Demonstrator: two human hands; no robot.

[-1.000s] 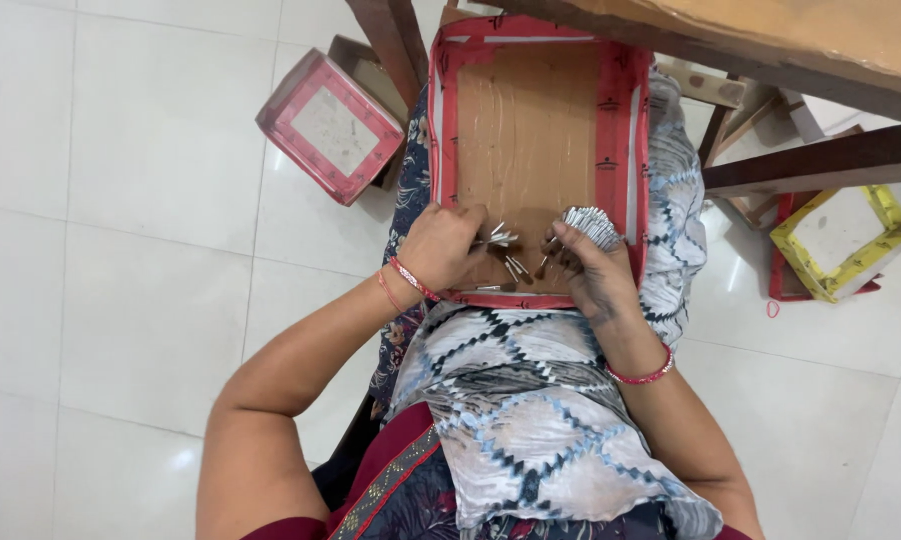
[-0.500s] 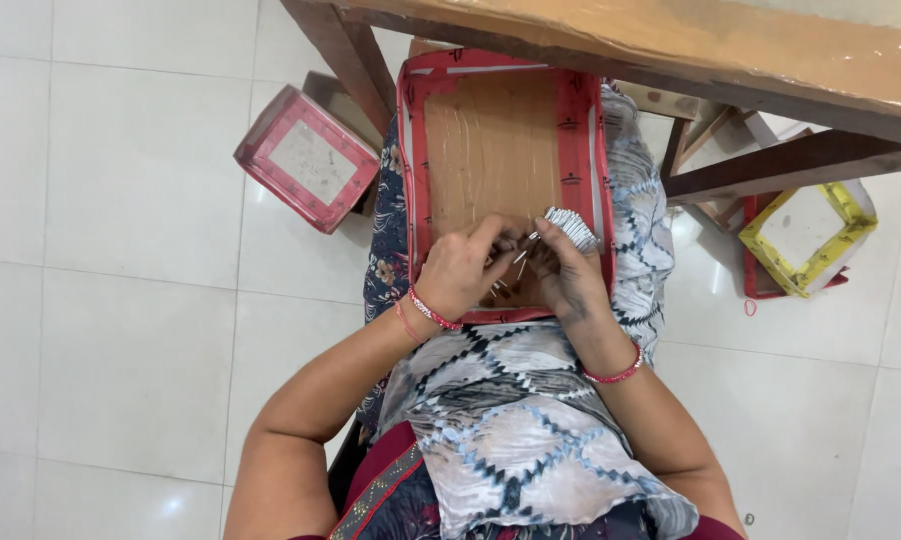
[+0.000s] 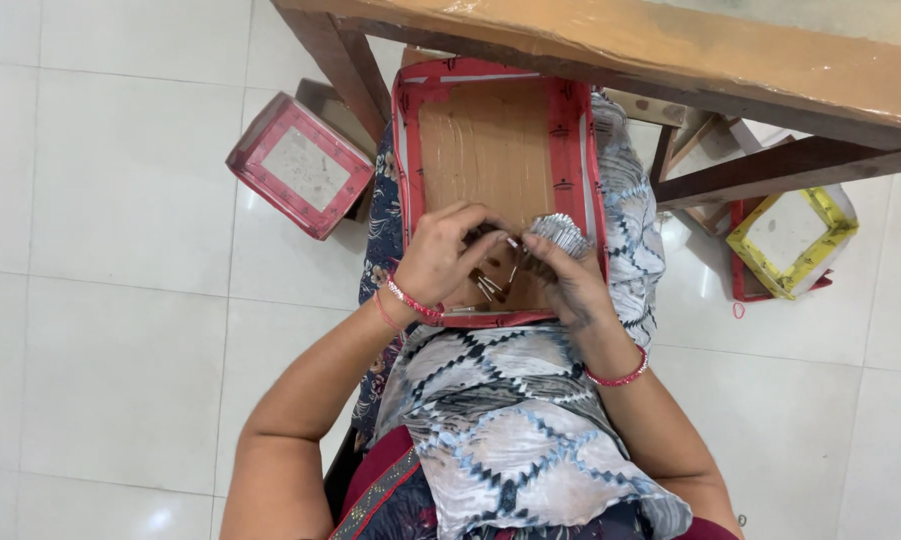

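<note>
Holding what look like thin metal sticks (image 3: 491,285) over our red-rimmed tray (image 3: 571,130), our left hand (image 3: 441,260) and right hand (image 3: 566,280) pinch them, a wooden tabletop (image 3: 671,50) overhanging.

Red bangles (image 3: 413,299) on both wrists, blue-grey diamond-patterned drape (image 3: 511,420).

You've got a floor of big white glossy tiles (image 3: 101,300) under everything. Sitting right on it to your left is a square red-rimmed cardboard tray with a pale bottom (image 3: 301,165), tilted a bit, just beside the brown wooden table (image 3: 611,40) leg. Over on your right, a square yellow-rimmed tray (image 3: 793,240) lies on a red one, partly under the table's crossbar.
</note>
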